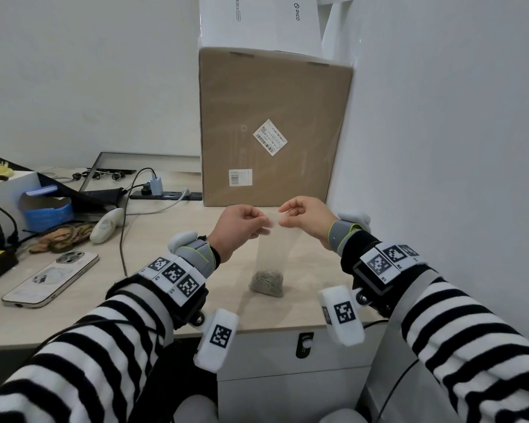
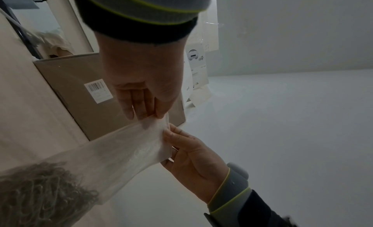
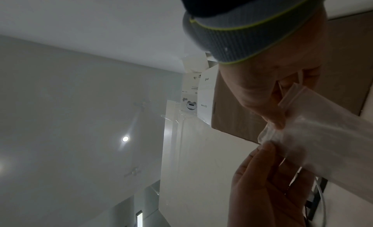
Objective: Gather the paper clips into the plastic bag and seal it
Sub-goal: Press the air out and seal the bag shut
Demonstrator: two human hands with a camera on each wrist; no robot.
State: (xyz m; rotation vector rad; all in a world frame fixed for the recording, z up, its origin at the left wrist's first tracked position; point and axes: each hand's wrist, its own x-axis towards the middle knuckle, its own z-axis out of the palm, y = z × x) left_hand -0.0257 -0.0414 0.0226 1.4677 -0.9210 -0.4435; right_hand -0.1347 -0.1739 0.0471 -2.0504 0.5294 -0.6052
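Clear thin plastic bag (image 1: 272, 245), matt brown cardboard box (image 1: 272, 117)

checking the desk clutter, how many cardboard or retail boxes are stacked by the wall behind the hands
2 for certain: the brown cardboard box standing on the desk against the wall, and the white Pico box on top of it. More may sit above, out of frame.

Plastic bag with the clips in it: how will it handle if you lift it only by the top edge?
Probably floppy: the plastic bag hangs in a thin, soft strip between the left hand and right hand. Likely bottom-heavy, since the paper clips sit bunched at its base, so it may swing. The thin film looks slippery, so a firm pinch seems wise.
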